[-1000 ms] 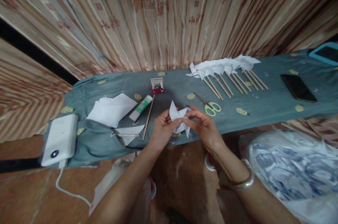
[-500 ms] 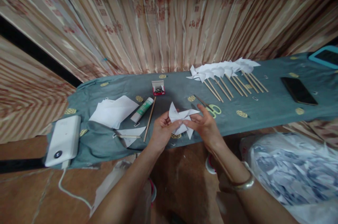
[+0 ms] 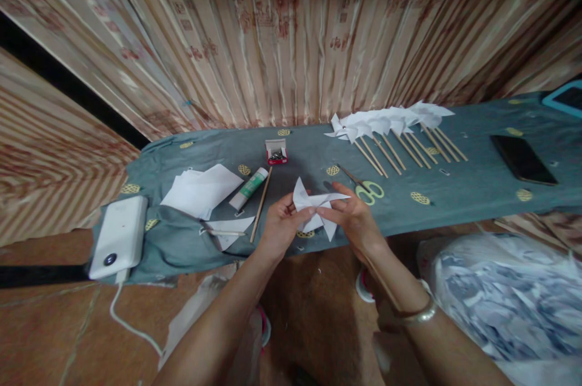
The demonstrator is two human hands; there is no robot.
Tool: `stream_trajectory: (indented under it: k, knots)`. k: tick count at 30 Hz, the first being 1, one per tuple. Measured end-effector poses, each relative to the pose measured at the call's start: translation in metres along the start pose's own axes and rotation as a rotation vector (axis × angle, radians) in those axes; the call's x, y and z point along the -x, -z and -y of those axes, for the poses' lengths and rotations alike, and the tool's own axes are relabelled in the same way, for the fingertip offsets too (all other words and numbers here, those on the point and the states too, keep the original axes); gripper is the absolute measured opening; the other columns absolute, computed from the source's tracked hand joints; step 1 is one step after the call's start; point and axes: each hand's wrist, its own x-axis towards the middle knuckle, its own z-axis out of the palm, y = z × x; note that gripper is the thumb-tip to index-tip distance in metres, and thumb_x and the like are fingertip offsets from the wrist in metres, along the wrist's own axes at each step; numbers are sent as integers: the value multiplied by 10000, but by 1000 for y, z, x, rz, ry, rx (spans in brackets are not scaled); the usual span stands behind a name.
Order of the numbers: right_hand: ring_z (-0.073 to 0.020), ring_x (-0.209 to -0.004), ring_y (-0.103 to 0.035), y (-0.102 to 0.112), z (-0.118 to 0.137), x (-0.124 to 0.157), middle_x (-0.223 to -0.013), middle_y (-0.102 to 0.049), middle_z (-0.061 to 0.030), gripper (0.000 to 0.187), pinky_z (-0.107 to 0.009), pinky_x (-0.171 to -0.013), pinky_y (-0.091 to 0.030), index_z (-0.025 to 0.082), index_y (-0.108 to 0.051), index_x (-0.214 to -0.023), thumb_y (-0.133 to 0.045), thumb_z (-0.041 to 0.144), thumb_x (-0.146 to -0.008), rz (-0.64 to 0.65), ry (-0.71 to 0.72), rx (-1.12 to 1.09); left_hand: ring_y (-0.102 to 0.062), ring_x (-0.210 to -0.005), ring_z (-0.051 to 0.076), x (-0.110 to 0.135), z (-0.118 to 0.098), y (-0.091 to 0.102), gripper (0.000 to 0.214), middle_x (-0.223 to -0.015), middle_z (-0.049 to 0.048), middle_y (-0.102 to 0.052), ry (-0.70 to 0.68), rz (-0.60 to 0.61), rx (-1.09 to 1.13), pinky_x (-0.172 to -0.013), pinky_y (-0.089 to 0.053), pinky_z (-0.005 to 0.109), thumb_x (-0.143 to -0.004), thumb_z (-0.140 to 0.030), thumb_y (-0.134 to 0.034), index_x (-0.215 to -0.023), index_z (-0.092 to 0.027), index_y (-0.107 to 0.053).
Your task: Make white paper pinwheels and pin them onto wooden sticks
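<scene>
A white paper pinwheel [image 3: 322, 216] without a stick is held between my hands over the front of the cloth. My left hand [image 3: 280, 222] is closed on its left side, thumb pressed near the centre. My right hand [image 3: 357, 219] grips the right side, its thumb also at the centre. Left of my hands lies a wooden stick [image 3: 261, 204], beside a green and white glue stick [image 3: 248, 189]. Behind them sits a small open red box [image 3: 276, 153] of metal pins. Scissors with pale green handles [image 3: 369, 192] rest just beyond my right hand.
Several pinwheels on sticks [image 3: 391, 122] lie in a row at the back. White paper sheets [image 3: 202, 191] and a paper scrap with a pencil-like rod [image 3: 227, 232] are at left, near a white power bank [image 3: 119, 237]. A phone [image 3: 522, 159] lies right; a bag of paper scraps [image 3: 504, 295] stands below.
My right fingers have drawn in closer behind the pinwheel's right blade. Both hands still hold the pinwheel. The whole view has shifted slightly.
</scene>
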Motion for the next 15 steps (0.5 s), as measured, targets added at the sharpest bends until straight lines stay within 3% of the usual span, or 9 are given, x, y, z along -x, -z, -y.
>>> stream_trajectory:
  k: [15]
  knots:
    - [-212, -636, -685, -1, -6, -2, -693, -745, 8, 908, -357, -685, -551, 165, -499, -1272, -879, 317, -461, -4, 1, 40, -563, -550, 122, -1, 3, 8, 365, -631, 5, -696, 2, -31, -87, -578, -446, 250, -477, -391, -863, -712, -142, -737]
